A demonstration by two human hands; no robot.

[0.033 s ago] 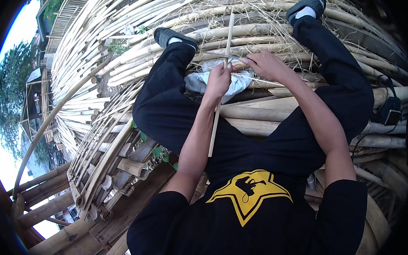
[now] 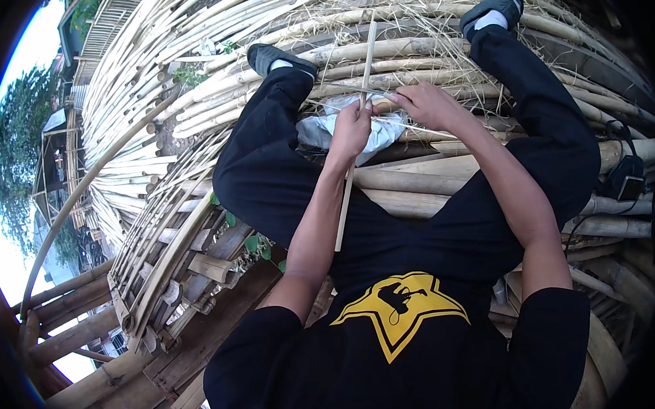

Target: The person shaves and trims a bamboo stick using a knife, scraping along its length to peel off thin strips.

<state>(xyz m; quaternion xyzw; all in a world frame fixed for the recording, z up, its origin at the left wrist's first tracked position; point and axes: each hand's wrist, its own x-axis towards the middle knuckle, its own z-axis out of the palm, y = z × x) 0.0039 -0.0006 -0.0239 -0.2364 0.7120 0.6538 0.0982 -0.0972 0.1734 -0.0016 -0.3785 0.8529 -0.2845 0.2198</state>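
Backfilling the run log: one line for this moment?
left hand: grips pale strip | right hand: holds thin piece, kind unclear, crossing strip | whitish sheet: beneath hands | bamboo poles: around

Off to my left I see bamboo poles (image 2: pixel 132 86) lying in rows, a long curved pole (image 2: pixel 87 180) and, farther out, a leafy tree (image 2: pixel 15 151). Loose straw (image 2: pixel 418 44) is scattered ahead of me. On my right sits a small black bag (image 2: pixel 624 172) with a strap.
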